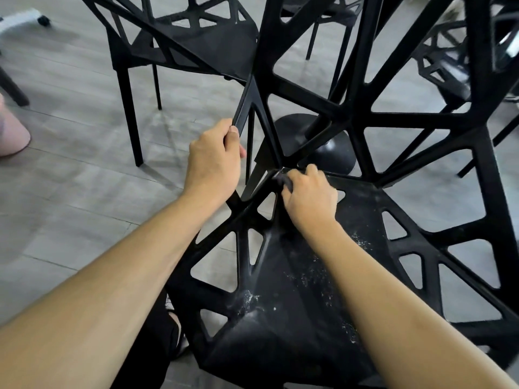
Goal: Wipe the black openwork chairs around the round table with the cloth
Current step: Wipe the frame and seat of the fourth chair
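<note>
A black openwork chair (303, 304) fills the lower right, its seat speckled with white dust. My left hand (213, 161) grips the chair's left frame bar where the armrest meets the back. My right hand (309, 200) holds a small dark cloth (283, 179) bunched under its fingers and presses it on the seat's back left corner, at the foot of the backrest. Most of the cloth is hidden by the hand.
A second black openwork chair (196, 43) stands at upper left and a third (446, 66) at upper right. The round table's black domed base (331, 153) shows through the backrest. Grey floor (70, 192) lies left. A pink object (11, 133) sits at the left edge.
</note>
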A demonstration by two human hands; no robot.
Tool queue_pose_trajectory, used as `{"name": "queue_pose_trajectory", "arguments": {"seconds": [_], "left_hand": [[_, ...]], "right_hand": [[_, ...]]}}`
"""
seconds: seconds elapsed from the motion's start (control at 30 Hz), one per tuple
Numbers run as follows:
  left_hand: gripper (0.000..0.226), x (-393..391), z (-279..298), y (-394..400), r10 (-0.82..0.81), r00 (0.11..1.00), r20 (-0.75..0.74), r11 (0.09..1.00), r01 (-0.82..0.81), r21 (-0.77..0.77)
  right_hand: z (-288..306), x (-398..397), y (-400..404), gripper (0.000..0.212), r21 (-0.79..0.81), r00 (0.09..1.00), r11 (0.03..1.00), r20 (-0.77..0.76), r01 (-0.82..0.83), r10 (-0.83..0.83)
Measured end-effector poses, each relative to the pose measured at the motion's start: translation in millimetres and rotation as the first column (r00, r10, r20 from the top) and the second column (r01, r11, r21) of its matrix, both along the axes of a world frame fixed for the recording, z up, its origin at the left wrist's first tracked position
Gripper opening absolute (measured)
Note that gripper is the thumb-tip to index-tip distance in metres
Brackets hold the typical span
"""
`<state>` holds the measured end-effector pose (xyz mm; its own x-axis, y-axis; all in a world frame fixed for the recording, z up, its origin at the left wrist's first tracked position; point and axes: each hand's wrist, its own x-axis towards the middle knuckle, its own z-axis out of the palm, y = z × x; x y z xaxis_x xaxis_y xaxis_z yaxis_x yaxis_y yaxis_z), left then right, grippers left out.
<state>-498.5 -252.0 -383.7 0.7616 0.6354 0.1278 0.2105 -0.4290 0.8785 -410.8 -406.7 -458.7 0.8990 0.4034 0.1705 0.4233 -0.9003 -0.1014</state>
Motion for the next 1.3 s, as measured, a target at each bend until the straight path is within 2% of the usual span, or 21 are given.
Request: {"name": "queue_pose_trajectory", "arguments": {"seconds": [0.07,0.17,0.33,0.53,0.77,0.83,0.93,1.0,1.03,1.1,1.17,1.2,1.23,1.3], "left_hand": [[0.029,-1,1,-1,-0.002,1.0,0.0,1.0,0.002,0.003],[0.028,0,0,-2,-0.01,1.0,-0.005,0.999,0.011,0.039],[0.03,1,-4,-1,-0.01,1.0,-0.01,0.995,0.011,0.104],[0.029,3,-4,-1,0.005,1.0,-0.01,0.994,-0.004,0.111],[0.029,2,-4,1,0.003,1.0,0.021,0.996,-0.004,0.086],[0.029,2,-4,0,0.001,0.999,0.037,0.996,-0.004,0.087],[0.028,3,-6,-2,0.012,1.0,0.024,0.994,-0.014,0.112],[0.026,3,-6,-6,0.036,0.999,0.01,0.983,-0.037,0.181],[0.03,2,-6,-9,0.062,0.998,0.011,0.956,-0.062,0.288],[0.045,0,-8,-16,0.083,0.994,0.074,0.802,-0.11,0.588],[0.05,-1,-10,-27,-0.052,0.986,0.161,0.62,-0.095,0.779],[0.048,-1,-15,-36,-0.148,0.976,0.16,0.577,-0.046,0.815],[0.046,1,-23,-44,-0.223,0.967,0.12,0.574,0.031,0.818],[0.043,5,-41,-60,-0.28,0.96,-0.031,0.629,0.208,0.749]], "right_hand": [[10,20,8,0.023,-0.092,0.997,0.993,-0.012,0.077,-0.079],[16,35,23,0.03,-0.182,0.994,0.978,-0.028,0.101,-0.108],[14,28,48,0.029,-0.152,0.994,0.983,-0.017,0.106,-0.109],[9,26,34,0.021,-0.014,1.0,1.0,-0.025,0.005,-0.005],[10,5,5,0.023,0.075,0.979,0.987,-0.141,-0.141,0.15],[12,7,-9,0.024,0.113,0.976,0.987,-0.171,-0.116,0.134],[14,21,-18,0.031,0.346,1.0,0.938,-0.012,0.025,-0.022],[9,24,-13,0.037,0.476,0.997,0.88,0.078,-0.015,-0.025],[4,24,-9,0.041,0.458,0.996,0.886,0.086,-0.066,0.029],[-14,23,-3,0.049,0.349,0.988,0.925,0.088,-0.149,0.126],[-29,22,-2,0.047,0.311,0.98,0.934,0.141,-0.175,0.137],[-33,22,-2,0.043,0.298,0.974,0.938,0.188,-0.176,0.123],[-33,21,-1,0.039,0.265,0.966,0.95,0.237,-0.167,0.104],[-33,21,0,0.036,0.18,0.951,0.975,0.299,-0.132,0.074]]}}
